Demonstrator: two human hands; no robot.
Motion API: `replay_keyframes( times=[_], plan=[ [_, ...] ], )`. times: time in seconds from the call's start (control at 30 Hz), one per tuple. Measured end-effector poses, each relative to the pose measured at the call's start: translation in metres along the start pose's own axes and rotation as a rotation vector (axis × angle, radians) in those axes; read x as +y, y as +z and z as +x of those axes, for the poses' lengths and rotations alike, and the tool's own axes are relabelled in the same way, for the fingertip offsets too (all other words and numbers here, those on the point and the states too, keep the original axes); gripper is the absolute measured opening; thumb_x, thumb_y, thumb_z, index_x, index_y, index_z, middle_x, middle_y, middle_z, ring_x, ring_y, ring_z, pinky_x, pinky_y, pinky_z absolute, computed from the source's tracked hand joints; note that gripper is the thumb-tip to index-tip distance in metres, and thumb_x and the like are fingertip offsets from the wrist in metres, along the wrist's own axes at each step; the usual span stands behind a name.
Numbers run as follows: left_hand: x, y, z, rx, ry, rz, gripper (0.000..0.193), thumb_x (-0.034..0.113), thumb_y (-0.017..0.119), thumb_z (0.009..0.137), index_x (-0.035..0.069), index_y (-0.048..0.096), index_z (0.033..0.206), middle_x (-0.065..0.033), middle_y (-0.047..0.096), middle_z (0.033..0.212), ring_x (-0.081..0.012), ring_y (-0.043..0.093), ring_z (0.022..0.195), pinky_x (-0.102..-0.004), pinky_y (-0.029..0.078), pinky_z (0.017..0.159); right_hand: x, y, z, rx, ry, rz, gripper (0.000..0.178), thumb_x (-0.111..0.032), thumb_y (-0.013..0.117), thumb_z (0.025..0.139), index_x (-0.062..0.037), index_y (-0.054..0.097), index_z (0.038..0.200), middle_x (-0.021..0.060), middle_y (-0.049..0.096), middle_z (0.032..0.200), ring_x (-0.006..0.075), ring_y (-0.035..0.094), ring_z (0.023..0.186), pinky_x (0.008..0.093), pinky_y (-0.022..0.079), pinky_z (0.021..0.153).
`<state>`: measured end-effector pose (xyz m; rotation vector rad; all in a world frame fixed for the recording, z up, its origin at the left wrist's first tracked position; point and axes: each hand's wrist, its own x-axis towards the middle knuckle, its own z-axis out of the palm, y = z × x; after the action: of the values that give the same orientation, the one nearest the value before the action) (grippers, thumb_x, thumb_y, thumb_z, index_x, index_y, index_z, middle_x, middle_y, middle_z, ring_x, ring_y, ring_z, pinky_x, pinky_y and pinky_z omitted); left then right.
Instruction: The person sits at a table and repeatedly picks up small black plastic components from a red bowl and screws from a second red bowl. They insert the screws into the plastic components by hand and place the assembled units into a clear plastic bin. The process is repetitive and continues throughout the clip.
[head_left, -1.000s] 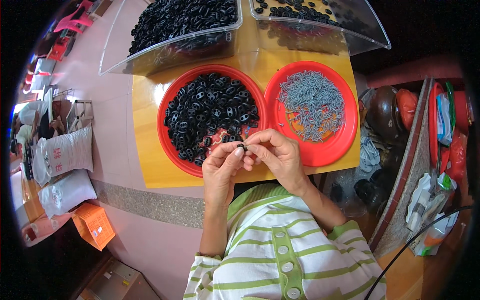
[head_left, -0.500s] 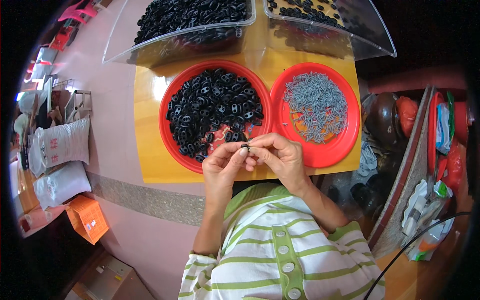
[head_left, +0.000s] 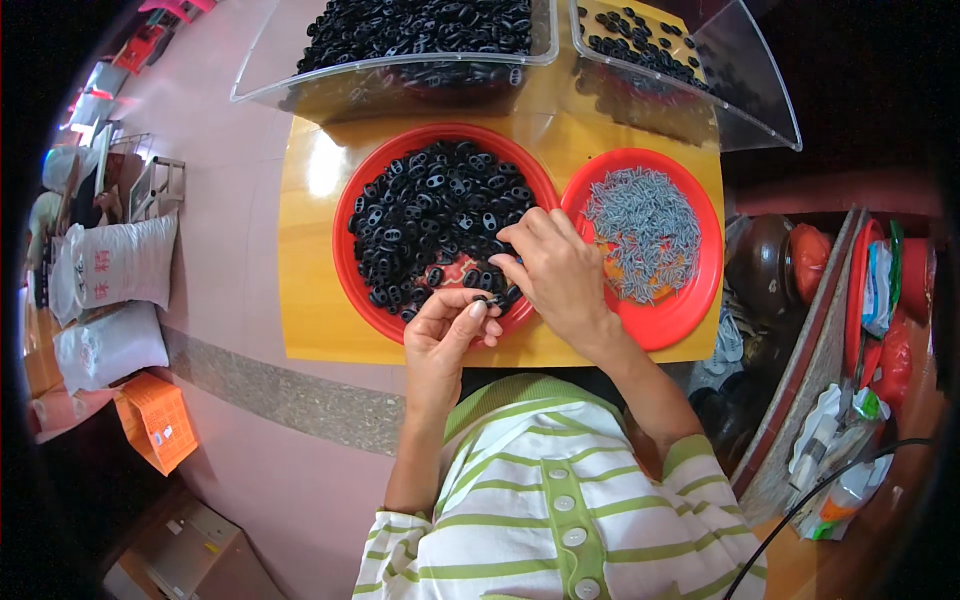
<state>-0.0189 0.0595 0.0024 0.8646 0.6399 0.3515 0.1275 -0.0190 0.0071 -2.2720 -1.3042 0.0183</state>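
My left hand (head_left: pixel 445 328) is closed at the near rim of a red round tray (head_left: pixel 343 255), pinching a small black two-holed plastic piece (head_left: pixel 481 299) between thumb and fingertips. A bit of grey metal seems to show beside that piece, too small to make out. My right hand (head_left: pixel 557 275) hovers over the tray's right side, thumb and forefinger apart, with nothing visible between them. Many black plastic pieces (head_left: pixel 430 215) of the same shape heap in the tray. To the right, a red plate (head_left: pixel 655 325) bears a pile of small grey screws (head_left: pixel 645 230).
Two clear plastic bins stand at the table's far side: the left bin (head_left: pixel 400 62) heaped with black pieces, the right bin (head_left: pixel 755 110) with fewer. The yellow table (head_left: pixel 310 290) ends just before me. White sacks (head_left: pixel 125 262) and an orange box (head_left: pixel 157 420) lie left.
My hands have come apart. The right one has risen away from the left and sits over the tray's right side; the left still pinches a black piece. The whole view has shifted slightly.
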Motion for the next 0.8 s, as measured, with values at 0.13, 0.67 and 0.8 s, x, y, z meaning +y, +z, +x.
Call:
replay_keyframes(
  times=[0.13,0.67,0.8],
  plan=[
    [-0.001,0.000,0.000,-0.008,0.003,-0.012,0.013,0.006,0.058,0.090,-0.002,0.059,0.099,-0.0096,0.064,0.087,-0.0106,0.060,0.071,-0.0218,0.050,0.063,0.002,0.000,0.000,0.051,-0.017,0.098,0.017,-0.015,0.070,0.073,-0.0079,0.063,0.087,0.0033,0.056,0.080,0.0210,0.056,0.077,0.0327,0.047,0.058],
    [0.008,0.016,0.002,0.015,0.103,-0.026,0.012,0.006,0.058,0.088,-0.003,0.059,0.097,-0.0095,0.064,0.090,-0.0121,0.062,0.074,-0.0230,0.050,0.066,0.013,-0.028,-0.019,-0.269,0.633,1.571,0.021,-0.013,0.064,0.087,-0.0012,0.059,0.103,0.0023,0.063,0.088,0.0042,0.055,0.064,0.0166,0.046,0.055],
    [0.008,0.019,0.001,0.028,0.087,0.013,0.011,0.005,0.058,0.088,-0.002,0.060,0.096,-0.0082,0.064,0.086,-0.0112,0.061,0.072,-0.0219,0.049,0.064,0.013,-0.025,-0.026,-0.274,0.607,1.608,0.024,-0.015,0.063,0.088,-0.0010,0.058,0.106,0.0030,0.063,0.090,0.0050,0.057,0.069,0.0174,0.047,0.057]
  ],
)
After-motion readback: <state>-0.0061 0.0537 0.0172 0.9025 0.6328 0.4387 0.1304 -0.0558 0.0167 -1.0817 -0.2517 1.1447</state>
